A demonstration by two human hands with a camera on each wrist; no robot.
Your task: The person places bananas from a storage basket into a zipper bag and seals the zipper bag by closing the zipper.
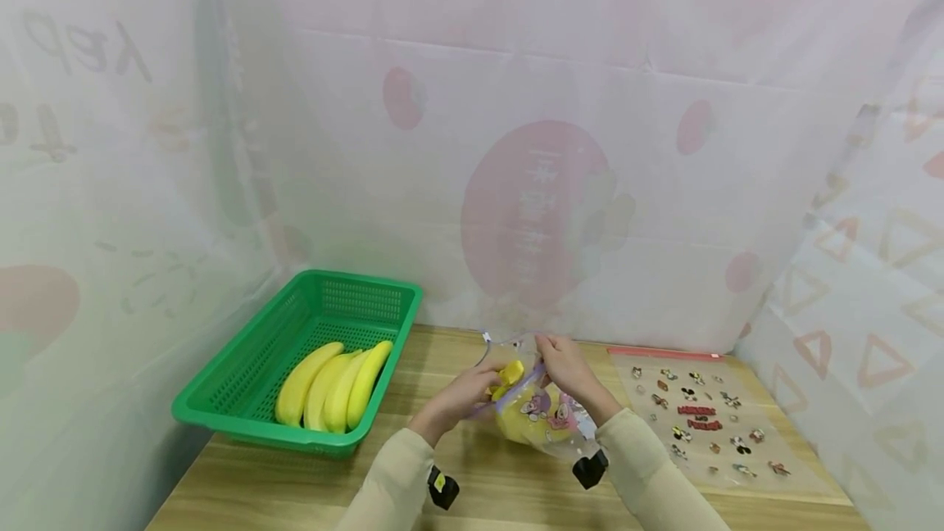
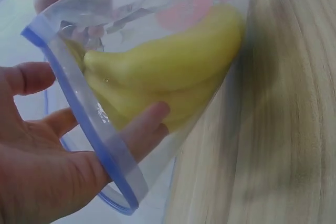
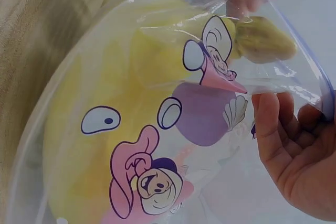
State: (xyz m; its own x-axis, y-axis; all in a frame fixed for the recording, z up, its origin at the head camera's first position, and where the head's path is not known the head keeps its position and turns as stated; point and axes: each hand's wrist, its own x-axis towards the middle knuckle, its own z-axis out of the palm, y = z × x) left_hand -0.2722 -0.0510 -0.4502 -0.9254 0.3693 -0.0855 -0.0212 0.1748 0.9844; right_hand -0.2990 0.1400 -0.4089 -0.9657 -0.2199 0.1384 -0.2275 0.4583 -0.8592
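Observation:
A clear zip bag (image 1: 542, 416) with cartoon prints and a purple-blue zip edge lies on its side, its mouth facing back and left. Inside it is a bunch of bananas (image 2: 168, 61), whose stem end (image 3: 265, 40) lies near the mouth. My left hand (image 1: 460, 398) reaches into the mouth with loosely extended fingers (image 2: 144, 129) against the bunch. At the opposite side of the mouth, my right hand (image 1: 568, 369) pinches the bag's edge; its curled fingers (image 3: 268, 124) show beside the zip strip.
To the left stands a green plastic basket (image 1: 247, 433) with several bananas (image 1: 339, 388) in it. A second zip bag (image 1: 664, 457), with a red zip and small cartoon prints, lies flat on the table's right side. Printed cloth walls (image 1: 354, 187) enclose the wooden table (image 1: 442, 351).

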